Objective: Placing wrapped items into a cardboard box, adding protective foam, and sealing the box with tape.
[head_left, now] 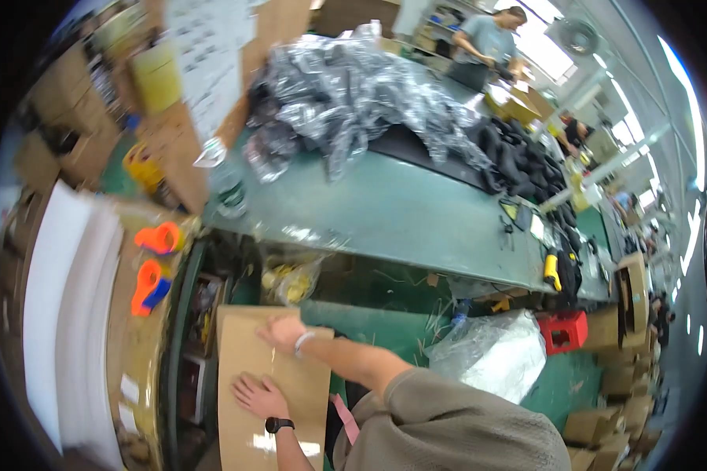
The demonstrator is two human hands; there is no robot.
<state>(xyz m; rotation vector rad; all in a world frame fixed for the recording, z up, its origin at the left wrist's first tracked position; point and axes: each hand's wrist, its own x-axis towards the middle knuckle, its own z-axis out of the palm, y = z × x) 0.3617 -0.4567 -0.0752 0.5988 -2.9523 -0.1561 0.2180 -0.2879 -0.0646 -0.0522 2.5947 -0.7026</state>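
A flat-topped brown cardboard box [236, 439] stands in front of me at the lower middle, with shiny clear tape on its top. Wearing a dark watch, my left hand [259, 396] lies flat on the cardboard with its fingers spread. Farther up the same surface, near the far edge, rests my right hand [283, 333], palm down, a white band round its wrist. Its fingers touch the box and hold nothing that I can see. The box's sides are mostly out of sight.
Two orange tape dispensers [151, 286] lie on the carton at left, beside white sheets [63, 314]. A green table [330, 212] bears clear plastic wrap [346, 94] and a bottle [228, 188]. A red stool [563, 332] and a white plastic bag [495, 353] are at right. A co-worker [487, 47] stands behind.
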